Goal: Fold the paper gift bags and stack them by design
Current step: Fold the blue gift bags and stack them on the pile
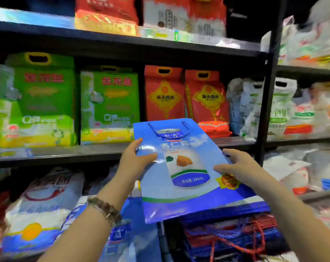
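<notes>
With the flattened blue gift bag (188, 167) held level just above the blue stack (226, 210), left hand (135, 161) pinching its left edge and right hand (239, 167) resting near-straight fingers along its right, it probably needed lowering squarely, corners matched.

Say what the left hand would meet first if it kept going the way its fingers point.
The left hand grips the blue gift bag and points up-right toward the shelf; past the bag's top, likely the red rice bag, though depth is unclear.
</notes>
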Action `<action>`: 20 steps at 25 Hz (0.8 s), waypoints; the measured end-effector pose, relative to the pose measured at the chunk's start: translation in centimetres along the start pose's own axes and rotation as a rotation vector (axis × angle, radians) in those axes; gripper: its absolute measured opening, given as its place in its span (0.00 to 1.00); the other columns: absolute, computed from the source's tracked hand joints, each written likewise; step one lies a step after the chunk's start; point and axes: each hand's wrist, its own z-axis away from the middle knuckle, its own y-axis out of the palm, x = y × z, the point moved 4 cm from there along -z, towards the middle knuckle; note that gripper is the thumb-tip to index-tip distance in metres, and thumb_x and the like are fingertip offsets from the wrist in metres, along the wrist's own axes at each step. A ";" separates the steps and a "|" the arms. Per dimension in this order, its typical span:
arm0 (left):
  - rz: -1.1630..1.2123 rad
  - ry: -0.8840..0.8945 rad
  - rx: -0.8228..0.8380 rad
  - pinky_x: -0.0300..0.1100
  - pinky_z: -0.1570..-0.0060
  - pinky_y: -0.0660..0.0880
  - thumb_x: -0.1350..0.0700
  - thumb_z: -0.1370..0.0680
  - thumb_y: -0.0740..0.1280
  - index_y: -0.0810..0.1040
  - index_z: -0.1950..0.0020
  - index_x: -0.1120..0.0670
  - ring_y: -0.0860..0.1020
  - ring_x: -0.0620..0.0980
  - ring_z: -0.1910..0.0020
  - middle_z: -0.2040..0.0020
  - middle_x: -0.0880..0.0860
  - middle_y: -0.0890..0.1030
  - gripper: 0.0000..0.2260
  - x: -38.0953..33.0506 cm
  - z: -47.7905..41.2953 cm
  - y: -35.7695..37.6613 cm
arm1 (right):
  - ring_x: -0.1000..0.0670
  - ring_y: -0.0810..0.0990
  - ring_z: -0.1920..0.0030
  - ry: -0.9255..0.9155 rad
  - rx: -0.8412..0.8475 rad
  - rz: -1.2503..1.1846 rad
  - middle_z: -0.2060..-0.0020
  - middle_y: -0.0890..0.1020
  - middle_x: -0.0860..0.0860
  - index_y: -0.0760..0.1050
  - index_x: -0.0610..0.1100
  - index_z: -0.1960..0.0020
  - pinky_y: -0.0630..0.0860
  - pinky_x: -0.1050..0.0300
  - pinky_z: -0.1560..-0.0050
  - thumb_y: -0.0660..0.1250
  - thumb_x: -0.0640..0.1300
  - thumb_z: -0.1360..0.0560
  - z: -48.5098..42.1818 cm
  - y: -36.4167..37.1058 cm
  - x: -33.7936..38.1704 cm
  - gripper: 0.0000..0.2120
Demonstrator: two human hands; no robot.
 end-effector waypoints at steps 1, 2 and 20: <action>-0.032 -0.024 0.074 0.50 0.38 0.71 0.62 0.39 0.76 0.65 0.29 0.56 0.72 0.54 0.38 0.33 0.56 0.68 0.40 0.8 -0.6 2.2 | 0.50 0.77 0.55 0.056 -0.019 0.054 0.53 0.79 0.49 0.76 0.39 0.42 0.69 0.56 0.61 0.73 0.38 0.31 -0.4 -1.2 -1.3 0.18; -0.079 -0.035 0.130 0.45 0.38 0.69 0.63 0.39 0.77 0.64 0.28 0.57 0.71 0.53 0.35 0.31 0.57 0.67 0.41 1.8 -1.1 4.1 | 0.50 0.77 0.58 0.100 -0.034 0.102 0.58 0.77 0.50 0.76 0.38 0.45 0.67 0.57 0.63 0.73 0.39 0.30 -0.6 -2.1 -2.7 0.15; -1.206 0.107 0.707 0.57 0.28 0.45 0.39 0.21 0.49 0.56 0.25 0.51 0.48 0.56 0.24 0.23 0.56 0.50 0.28 7.6 1.5 14.5 | 0.45 0.58 0.29 -0.041 0.360 1.023 0.28 0.60 0.47 0.59 0.51 0.29 0.60 0.39 0.34 0.49 0.57 0.20 -5.2 5.3 -8.5 0.21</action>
